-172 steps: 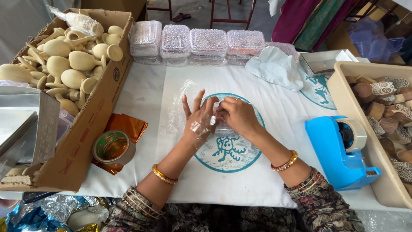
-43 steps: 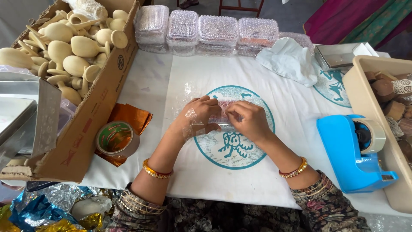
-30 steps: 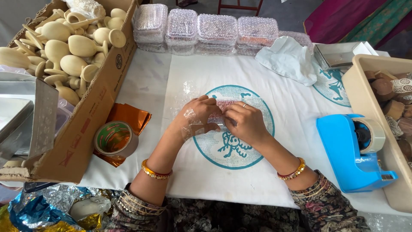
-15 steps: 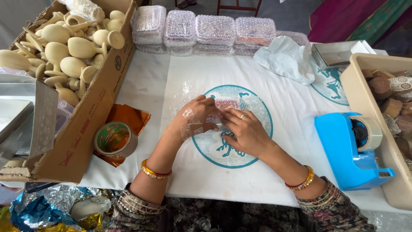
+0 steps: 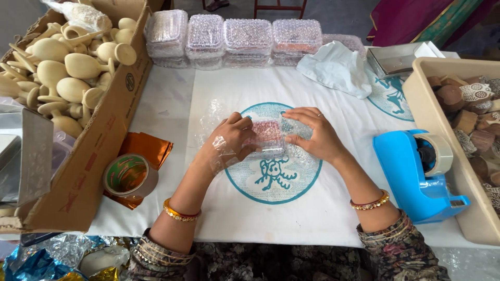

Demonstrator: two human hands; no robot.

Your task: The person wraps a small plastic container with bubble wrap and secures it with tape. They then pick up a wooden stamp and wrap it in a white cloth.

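A small pinkish block wrapped in clear bubble wrap (image 5: pixel 269 136) lies on the white cloth (image 5: pixel 291 218) over its round teal print. My left hand (image 5: pixel 233 138) grips the package's left end, with a strip of clear tape stuck across the back of the hand. My right hand (image 5: pixel 315 134) rests on the package's right side, fingers spread flat on the loose bubble wrap and pressing it down.
A cardboard box of pale wooden pieces (image 5: pixel 67 67) stands at the left. A tape roll (image 5: pixel 130 177) on orange foil sits near it. Bubble-wrapped packs (image 5: pixel 234 41) line the back. A blue tape dispenser (image 5: pixel 419 174) and a beige tub of carved blocks (image 5: pixel 469 130) are at the right.
My right hand has moved from the package's front edge to its right side and spread flat on the wrap. My left hand keeps its hold. The pinkish block now shows between the hands.
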